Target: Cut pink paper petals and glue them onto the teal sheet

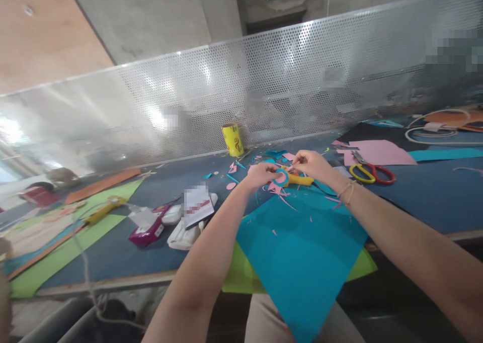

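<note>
Both hands (261, 176) work at a paper rosette (280, 177) beside a glue gun (301, 180).

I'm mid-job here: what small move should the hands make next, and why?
I'd probably bring the right hand in to steady the free side of the blue-and-pink paper piece: the left hand grips its other side, and the right fingertips are close by, near the yellow tool. Whether they pinch a scrap is too small to tell.

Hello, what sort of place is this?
Probably a craft workshop: scissors, a large blue sheet and scattered pink cuttings suggest it, though I cannot tell whether it is a school or business.
</note>
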`<state>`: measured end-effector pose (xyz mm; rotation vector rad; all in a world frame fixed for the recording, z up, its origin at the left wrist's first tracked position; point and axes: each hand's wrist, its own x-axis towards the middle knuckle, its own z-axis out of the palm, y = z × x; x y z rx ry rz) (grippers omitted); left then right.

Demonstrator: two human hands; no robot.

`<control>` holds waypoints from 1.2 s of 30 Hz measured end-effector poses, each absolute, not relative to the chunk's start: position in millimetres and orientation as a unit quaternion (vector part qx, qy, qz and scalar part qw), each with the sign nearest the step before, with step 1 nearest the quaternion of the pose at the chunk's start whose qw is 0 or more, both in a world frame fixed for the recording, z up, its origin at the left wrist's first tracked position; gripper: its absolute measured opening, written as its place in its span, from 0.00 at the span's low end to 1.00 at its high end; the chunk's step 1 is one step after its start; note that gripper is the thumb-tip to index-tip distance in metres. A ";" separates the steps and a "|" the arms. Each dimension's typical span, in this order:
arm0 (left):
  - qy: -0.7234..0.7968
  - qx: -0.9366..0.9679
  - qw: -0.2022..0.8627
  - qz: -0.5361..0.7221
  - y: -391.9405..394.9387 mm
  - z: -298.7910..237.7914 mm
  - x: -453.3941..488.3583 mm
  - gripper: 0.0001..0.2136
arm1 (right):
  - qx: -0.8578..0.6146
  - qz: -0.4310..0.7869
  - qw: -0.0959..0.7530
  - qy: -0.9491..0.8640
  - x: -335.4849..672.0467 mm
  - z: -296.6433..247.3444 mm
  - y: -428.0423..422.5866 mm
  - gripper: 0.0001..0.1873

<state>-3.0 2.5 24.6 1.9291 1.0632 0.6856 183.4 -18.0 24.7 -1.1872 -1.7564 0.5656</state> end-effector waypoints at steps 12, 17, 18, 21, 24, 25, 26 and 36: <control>0.405 0.769 0.380 0.316 6.6 18.6 -1.3 0.12 | -0.473 0.277 0.454 -0.703 182.1 21.5 -16.2 0.04; 0.409 0.767 0.379 0.317 6.4 19.2 -1.1 0.12 | -0.463 0.294 0.457 -0.700 181.3 23.1 -18.2 0.03; 0.411 0.765 0.379 0.319 6.1 19.6 -0.9 0.12 | -0.460 0.295 0.458 -0.701 181.3 23.3 -18.3 0.03; 0.417 0.759 0.377 0.327 5.2 20.5 -0.1 0.12 | -0.453 0.303 0.463 -0.699 181.0 23.3 -18.3 0.04; 0.414 0.757 0.388 0.326 4.6 20.7 0.0 0.12 | -0.451 0.320 0.465 -0.691 180.5 23.2 -18.5 0.04; 0.411 0.757 0.391 0.325 4.5 20.8 0.0 0.12 | -0.450 0.327 0.465 -0.689 180.3 23.3 -18.7 0.04; 0.408 0.757 0.393 0.325 4.3 20.9 -0.1 0.12 | -0.448 0.333 0.464 -0.688 180.2 23.4 -19.0 0.05; 0.417 0.755 0.381 0.335 0.5 24.2 1.8 0.10 | -0.419 0.372 0.469 -0.682 181.4 20.1 -16.3 0.05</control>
